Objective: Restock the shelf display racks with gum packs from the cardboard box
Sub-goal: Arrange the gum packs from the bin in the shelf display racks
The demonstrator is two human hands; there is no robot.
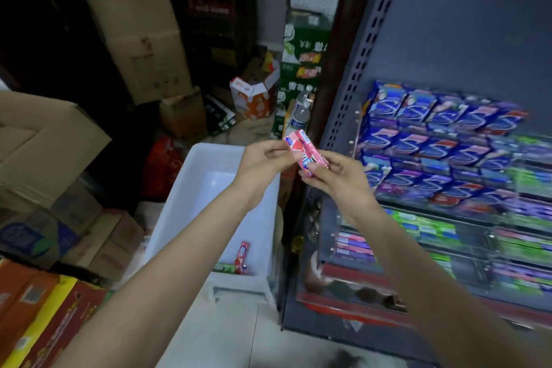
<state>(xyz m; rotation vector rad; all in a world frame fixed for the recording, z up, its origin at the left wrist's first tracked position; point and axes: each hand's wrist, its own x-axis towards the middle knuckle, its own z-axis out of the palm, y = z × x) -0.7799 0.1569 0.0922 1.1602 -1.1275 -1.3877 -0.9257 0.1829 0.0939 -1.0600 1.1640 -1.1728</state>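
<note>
Left hand [263, 158] and right hand [334, 173] both pinch 1 pink gum pack [304, 152] above the white tub [194, 188], left of the shelf rack [448, 158].

Couldn't read the print on the small pink gum packs [304, 155], partly covered by fingers of the left hand [263, 158] and right hand [334, 176]. Blue and green stacked packs on the grey metal display rack [448, 140] smeared by motion blur, cut off at the right edge. Brown cardboard box [38, 146] cropped at left.
</note>
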